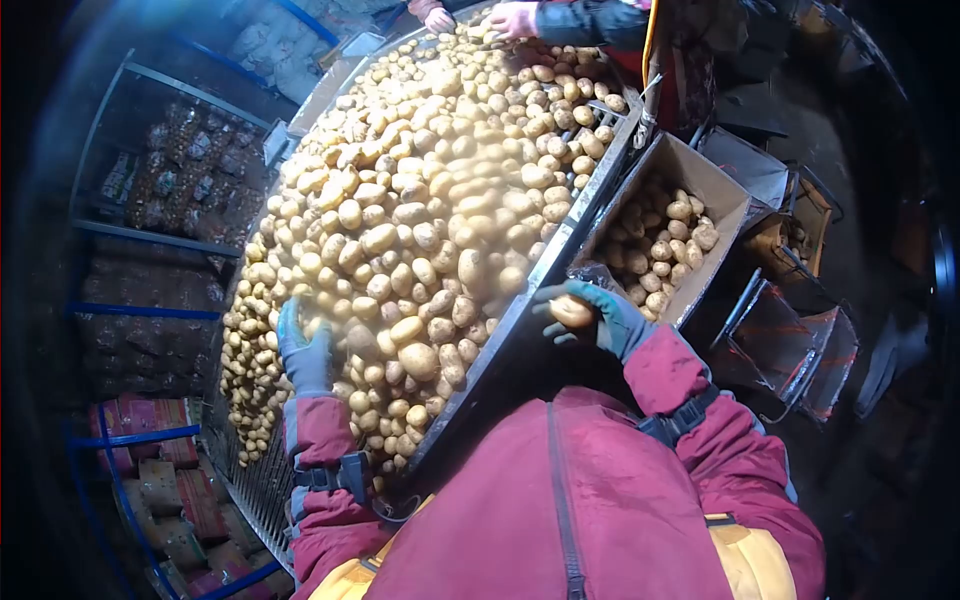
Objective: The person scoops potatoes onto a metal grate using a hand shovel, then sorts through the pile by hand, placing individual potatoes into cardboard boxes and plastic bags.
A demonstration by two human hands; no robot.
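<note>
A large heap of potatoes [410, 214] spreads over a slatted sorting table [562, 238] in front of me. My right hand [612, 318], in a grey and teal glove, is closed around a potato [571, 311] just beyond the table's near metal edge, beside a box. My left hand [305, 352], gloved the same way, rests at the left side of the heap among the potatoes. Its fingers are stretched out and apart, with no potato seen in its grasp.
A cardboard box [715, 265] holding potatoes stands right of the table. Another person's hands [515, 21] reach over the far end. Filled net bags [190, 165] and stacked sacks [180, 500] lie behind blue rails at left. A wire-framed bag holder [790, 345] stands at right.
</note>
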